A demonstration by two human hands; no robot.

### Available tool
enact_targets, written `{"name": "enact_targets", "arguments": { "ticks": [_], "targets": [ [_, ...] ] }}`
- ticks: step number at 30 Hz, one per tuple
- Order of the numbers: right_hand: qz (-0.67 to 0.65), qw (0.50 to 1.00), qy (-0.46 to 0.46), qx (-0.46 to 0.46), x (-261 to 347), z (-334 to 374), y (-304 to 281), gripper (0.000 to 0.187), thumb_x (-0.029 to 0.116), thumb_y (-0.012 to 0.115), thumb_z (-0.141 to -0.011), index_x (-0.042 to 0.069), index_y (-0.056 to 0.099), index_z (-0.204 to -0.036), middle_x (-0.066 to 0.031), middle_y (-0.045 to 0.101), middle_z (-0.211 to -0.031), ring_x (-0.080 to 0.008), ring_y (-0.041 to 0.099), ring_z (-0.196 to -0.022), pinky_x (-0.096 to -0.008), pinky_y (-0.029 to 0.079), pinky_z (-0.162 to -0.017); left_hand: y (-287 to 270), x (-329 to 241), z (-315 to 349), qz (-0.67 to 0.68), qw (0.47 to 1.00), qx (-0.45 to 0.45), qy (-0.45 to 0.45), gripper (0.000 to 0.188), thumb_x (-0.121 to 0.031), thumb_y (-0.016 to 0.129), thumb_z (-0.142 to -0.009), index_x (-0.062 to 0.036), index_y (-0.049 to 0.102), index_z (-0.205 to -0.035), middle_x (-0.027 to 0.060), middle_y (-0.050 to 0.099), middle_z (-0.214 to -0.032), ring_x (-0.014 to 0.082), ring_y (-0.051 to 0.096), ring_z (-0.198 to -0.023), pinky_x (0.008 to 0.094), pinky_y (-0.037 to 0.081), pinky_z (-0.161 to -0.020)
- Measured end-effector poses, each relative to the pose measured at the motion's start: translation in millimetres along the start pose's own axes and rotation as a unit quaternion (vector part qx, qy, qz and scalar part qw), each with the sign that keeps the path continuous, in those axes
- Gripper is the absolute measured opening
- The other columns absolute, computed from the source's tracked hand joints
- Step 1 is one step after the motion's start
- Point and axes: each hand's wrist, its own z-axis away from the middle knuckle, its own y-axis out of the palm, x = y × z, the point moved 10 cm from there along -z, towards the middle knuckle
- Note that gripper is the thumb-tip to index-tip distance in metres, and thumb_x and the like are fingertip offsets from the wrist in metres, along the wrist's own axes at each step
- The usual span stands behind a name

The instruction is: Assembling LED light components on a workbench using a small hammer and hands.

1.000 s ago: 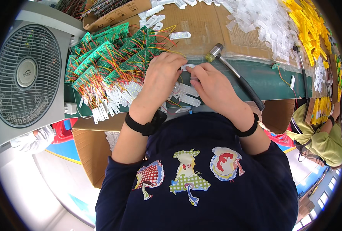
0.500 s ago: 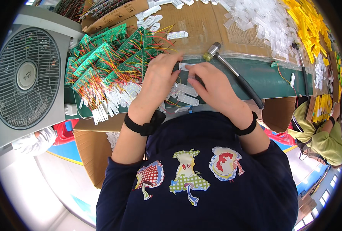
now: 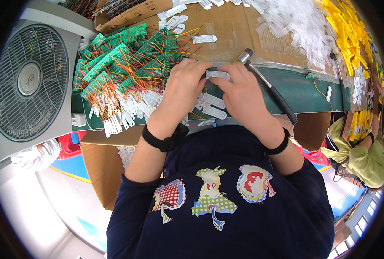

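Between my two hands, over the green mat, is a small white LED board (image 3: 218,74) in a narrow cover. My left hand (image 3: 181,84) grips its left end with fingers closed. At its right end, the thumb and fingers of my right hand (image 3: 244,93) pinch it. Just below lie several clear plastic covers (image 3: 212,101) with LED boards in them, partly behind my left hand. A mallet (image 3: 269,84) with a metal head and black grip lies right of my right hand. Left of my left hand are heaped green circuit boards (image 3: 107,60) with red and yellow wires and white LED strips (image 3: 135,103).
A grey fan (image 3: 30,82) stands at the left. Clear plastic pieces (image 3: 291,30) and yellow pieces (image 3: 345,34) are piled at the far right on cardboard. A finished-looking LED piece (image 3: 204,39) lies beyond my hands. Another person's green sleeve (image 3: 364,162) shows at right.
The fingers of my right hand have shifted and spread along the board, so more of it shows. Both hands stay close together. The whole view has shifted slightly.
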Motion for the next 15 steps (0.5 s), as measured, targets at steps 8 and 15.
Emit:
{"name": "enact_targets", "arguments": {
  "ticks": [8,15],
  "targets": [
    [0.039,0.999,0.011,0.012,-4.3,2.2,18.8,0.048,-0.006,0.064,-0.074,0.008,0.075,-0.119,-0.0132,0.063,-0.126,-0.0328,0.060,-0.120,-0.0452,0.050,-0.097,4.1,6.2,-21.4,0.000,0.996,0.071,0.047,0.022,0.000,0.067,-0.080,-0.0021,0.071,-0.102,0.0155,0.069,-0.102,0.0363,0.065,-0.101,0.0478,0.053,-0.088],
    [0.047,0.999,-0.008,0.007,-2.7,4.2,18.6,0.041,0.005,0.067,-0.081,0.006,0.074,-0.121,-0.0102,0.063,-0.129,-0.0287,0.058,-0.120,-0.0424,0.047,-0.097,13.0,4.9,-33.8,-0.067,0.989,0.104,0.084,0.009,-0.003,0.068,-0.079,-0.0030,0.070,-0.088,0.0132,0.063,-0.090,0.0345,0.065,-0.095,0.0450,0.053,-0.082]
  ]
}}
